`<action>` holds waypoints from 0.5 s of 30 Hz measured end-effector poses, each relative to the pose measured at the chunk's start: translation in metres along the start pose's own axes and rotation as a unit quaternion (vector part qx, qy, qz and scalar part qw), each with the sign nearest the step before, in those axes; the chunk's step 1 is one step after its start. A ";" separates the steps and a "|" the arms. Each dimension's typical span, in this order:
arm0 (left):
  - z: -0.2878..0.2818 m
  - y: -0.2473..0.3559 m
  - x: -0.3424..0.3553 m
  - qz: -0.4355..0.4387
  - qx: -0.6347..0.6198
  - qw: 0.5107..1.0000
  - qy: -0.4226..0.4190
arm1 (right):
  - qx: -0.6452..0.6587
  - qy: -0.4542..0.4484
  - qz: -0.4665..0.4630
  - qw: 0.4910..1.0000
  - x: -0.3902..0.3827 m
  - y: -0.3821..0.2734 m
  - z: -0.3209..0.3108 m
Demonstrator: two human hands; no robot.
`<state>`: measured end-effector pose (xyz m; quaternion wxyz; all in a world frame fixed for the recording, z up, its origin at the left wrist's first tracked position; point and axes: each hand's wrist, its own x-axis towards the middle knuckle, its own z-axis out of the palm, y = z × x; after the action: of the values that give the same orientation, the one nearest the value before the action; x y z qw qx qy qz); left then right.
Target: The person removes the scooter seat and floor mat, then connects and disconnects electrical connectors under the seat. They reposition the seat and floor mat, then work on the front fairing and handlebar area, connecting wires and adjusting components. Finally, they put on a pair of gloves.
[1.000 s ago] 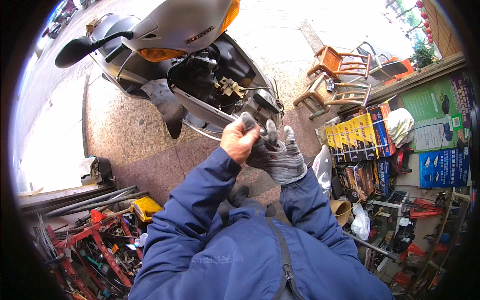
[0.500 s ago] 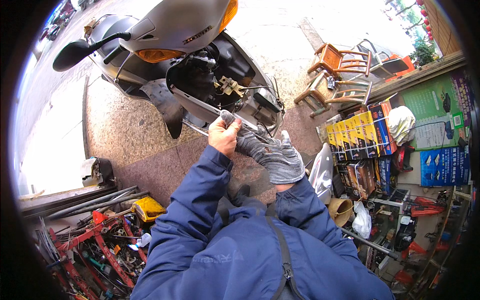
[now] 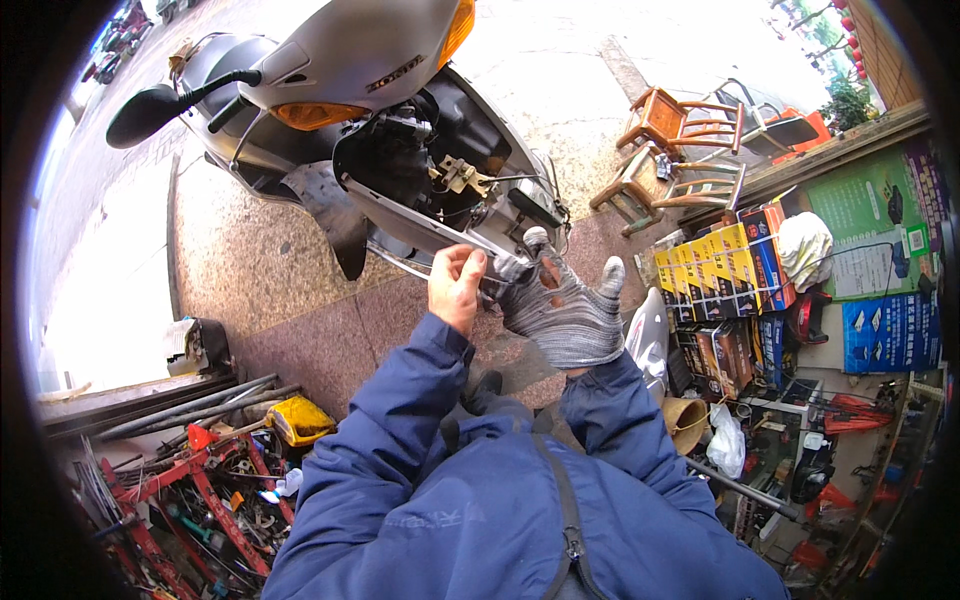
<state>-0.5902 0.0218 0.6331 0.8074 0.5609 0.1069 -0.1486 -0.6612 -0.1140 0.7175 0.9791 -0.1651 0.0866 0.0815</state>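
A worn grey knit glove [image 3: 570, 335] covers my right hand [image 3: 565, 310]; its fingers are spread, and bare skin shows through a gap near the finger bases. My left hand [image 3: 456, 288] is bare and sits just left of the glove, fingers curled in with the thumb against them. Whatever those fingers hold, if anything, is hidden. Both hands are in front of a silver scooter [image 3: 360, 60] with its front panel off. Inside its opened body, a metal bracket [image 3: 460, 174] and cables are exposed.
Wooden chairs [image 3: 655, 120] stand beyond, to the right. Stacked yellow and orange boxes [image 3: 715, 262] and a white cloth [image 3: 804, 248] lie at my right. A red metal frame [image 3: 165, 475] among tools, and a yellow container [image 3: 299, 420], are at lower left. The scooter's mirror [image 3: 145, 115] juts left.
My hands have moved apart: the left no longer pinches a glove fingertip above its grip. The gloved right hand has shifted slightly right, its fingers spread wider.
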 end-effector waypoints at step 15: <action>0.017 -0.020 -0.053 -0.194 -0.059 0.975 -0.089 | -0.419 0.067 -0.077 0.902 -0.005 -0.009 0.003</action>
<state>-0.6465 0.0059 0.6399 0.8011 0.4653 0.1500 -0.3452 -0.6640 -0.1224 0.7242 0.8148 -0.5711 0.0967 0.0232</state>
